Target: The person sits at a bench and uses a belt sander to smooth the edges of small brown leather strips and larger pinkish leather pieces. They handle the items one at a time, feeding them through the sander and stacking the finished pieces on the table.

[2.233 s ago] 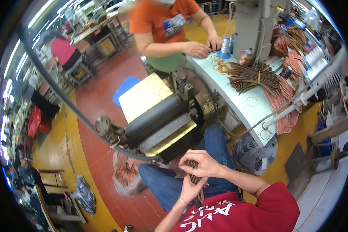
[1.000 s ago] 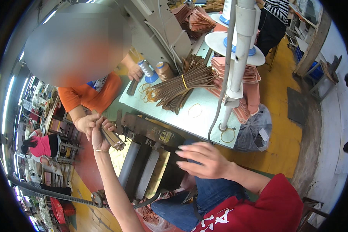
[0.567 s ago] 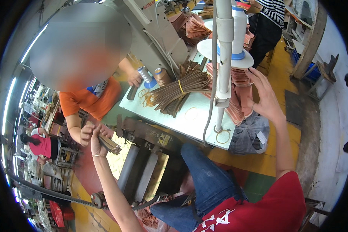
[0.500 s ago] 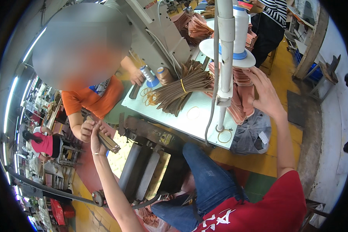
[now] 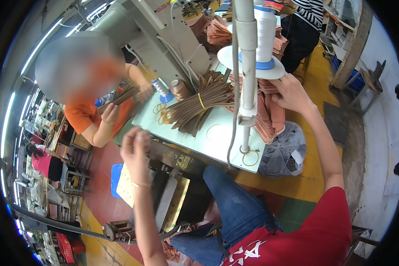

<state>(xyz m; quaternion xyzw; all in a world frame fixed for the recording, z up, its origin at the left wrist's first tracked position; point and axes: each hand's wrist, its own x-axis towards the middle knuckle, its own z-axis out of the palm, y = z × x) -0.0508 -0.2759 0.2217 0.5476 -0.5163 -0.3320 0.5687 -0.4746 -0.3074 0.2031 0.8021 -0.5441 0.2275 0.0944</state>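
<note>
Counted on the pale work table [image 5: 217,137]: one banded bundle of brown leather strips [image 5: 204,102], one white thread cone [image 5: 265,33] on its stand, two smaller spools, one blue-based [image 5: 162,88] and one tan [image 5: 179,88]. One stack of pinkish leather pieces [image 5: 270,117] is seen at the table edge. One clear plastic bag [image 5: 281,150] is noted below. Two other people are counted.
</note>
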